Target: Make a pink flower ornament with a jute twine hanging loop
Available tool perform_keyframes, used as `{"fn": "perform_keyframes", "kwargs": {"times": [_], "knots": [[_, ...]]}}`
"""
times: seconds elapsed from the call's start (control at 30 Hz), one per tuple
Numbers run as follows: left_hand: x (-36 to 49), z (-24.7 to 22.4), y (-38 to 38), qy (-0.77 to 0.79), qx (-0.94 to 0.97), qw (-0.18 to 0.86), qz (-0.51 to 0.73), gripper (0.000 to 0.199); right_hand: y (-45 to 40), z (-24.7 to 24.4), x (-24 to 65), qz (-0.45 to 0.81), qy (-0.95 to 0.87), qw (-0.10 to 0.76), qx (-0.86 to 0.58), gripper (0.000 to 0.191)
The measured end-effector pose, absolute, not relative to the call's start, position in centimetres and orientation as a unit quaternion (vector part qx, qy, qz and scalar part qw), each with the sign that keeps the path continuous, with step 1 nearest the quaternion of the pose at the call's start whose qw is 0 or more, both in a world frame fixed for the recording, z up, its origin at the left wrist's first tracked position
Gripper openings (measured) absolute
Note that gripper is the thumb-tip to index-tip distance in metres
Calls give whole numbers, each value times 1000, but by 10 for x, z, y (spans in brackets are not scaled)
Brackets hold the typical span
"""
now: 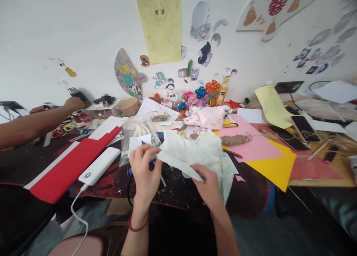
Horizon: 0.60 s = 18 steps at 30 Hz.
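Observation:
A pale green floral cloth (192, 148) is in front of me, its near edge folded over into a narrow strip. My left hand (146, 165) pinches the left end of that folded edge, and a dark red band circles its wrist. At the lower right end of the strip, my right hand (208, 185) grips the cloth between thumb and fingers. The rest of the cloth spreads back and right over the table. Beneath my left hand, something with blue parts is mostly hidden. A clear plastic bag (126, 144) and a white card (139, 142) lie just behind it.
Left are red card (75, 167) and a white power bank (100, 166) with its cable. Right are pink paper (251, 137), yellow paper (275, 163), twine (235, 139) and a phone (305, 129). Pipe-cleaner flowers (200, 94) stand behind. Another person's arm (41, 122) reaches in.

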<state>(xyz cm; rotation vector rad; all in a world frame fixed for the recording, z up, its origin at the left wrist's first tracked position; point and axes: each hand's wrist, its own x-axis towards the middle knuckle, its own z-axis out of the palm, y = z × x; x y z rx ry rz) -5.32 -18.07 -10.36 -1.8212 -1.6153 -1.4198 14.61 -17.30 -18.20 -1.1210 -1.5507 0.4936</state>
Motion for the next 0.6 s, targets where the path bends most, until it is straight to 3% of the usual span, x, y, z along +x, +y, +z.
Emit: {"fn": "perform_keyframes", "kwargs": {"times": [0.07, 0.1, 0.17, 0.37, 0.6], "knots": [[-50, -70, -163, -503, -690, 120, -507, 14, -164, -150, 175, 387, -652, 475, -446, 21], [-47, -56, -149, -500, -711, 105, -483, 12, -156, -136, 189, 416, -636, 469, -450, 31], [-40, -38, -112, -540, -763, 77, -348, 12, -133, -120, 211, 475, -554, 490, -477, 34], [-18, -54, -6, -550, -808, 30, -208, 16, -78, -142, 232, 481, -495, 528, -494, 42], [-32, -73, -11, -556, -798, 93, -213, 16, -74, -175, 232, 458, -473, 545, -518, 49]]}}
